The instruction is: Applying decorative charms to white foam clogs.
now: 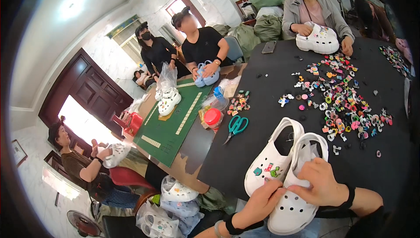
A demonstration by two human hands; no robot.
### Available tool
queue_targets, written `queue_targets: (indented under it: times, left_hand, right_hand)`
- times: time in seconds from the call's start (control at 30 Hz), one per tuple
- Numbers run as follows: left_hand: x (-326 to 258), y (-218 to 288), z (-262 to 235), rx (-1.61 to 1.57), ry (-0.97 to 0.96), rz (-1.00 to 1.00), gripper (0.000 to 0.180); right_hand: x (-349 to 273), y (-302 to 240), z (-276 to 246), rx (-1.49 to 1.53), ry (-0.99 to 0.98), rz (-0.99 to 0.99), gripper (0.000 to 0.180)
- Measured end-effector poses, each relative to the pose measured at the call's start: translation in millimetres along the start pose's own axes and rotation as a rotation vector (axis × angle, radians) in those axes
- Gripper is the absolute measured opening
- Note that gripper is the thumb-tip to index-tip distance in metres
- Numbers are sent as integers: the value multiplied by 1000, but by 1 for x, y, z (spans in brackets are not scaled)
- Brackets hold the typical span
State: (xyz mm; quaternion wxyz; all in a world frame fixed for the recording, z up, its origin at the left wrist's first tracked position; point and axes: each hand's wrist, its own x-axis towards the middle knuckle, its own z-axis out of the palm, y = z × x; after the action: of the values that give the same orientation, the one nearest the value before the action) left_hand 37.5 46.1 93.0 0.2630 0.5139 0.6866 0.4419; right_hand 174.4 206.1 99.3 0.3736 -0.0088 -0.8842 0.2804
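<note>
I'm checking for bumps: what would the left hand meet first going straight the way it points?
The left hand would probably meet the white clog without visible charms first, with the right hand close beyond; depth is unclear.

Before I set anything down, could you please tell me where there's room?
On the black table, a bare patch lies between the teal-handled scissors and the colourful charm pile; a mostly bare one lies right of the white clogs, nearer than the pile. Crowded: the pile and the near edge, where the left hand and right hand touch the clogs.
</note>
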Motion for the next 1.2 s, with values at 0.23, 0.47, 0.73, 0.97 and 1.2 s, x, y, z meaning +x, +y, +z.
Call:
queue_targets:
  times: [0.23, 0.47, 0.73, 0.97, 1.2]
  left_hand:
    - [12, -3, -1, 87, 41, 114, 10]
    - [19, -5, 8, -21, 119, 122, 12]
    - [21, -7, 15, -86, 129, 133, 14]
    - [28, -5, 19, -111, 118, 154, 15]
    - [35, -3, 22, -200, 95, 104, 17]
  right_hand:
    - [1, 7, 1, 32, 49, 25, 28]
    - [5, 20, -4, 112, 62, 54, 26]
    - [2, 29, -7, 210, 52, 32, 25]
    - [3, 41, -14, 247, 3, 44, 26]
    - [6, 49, -21, 359, -45, 61, 25]
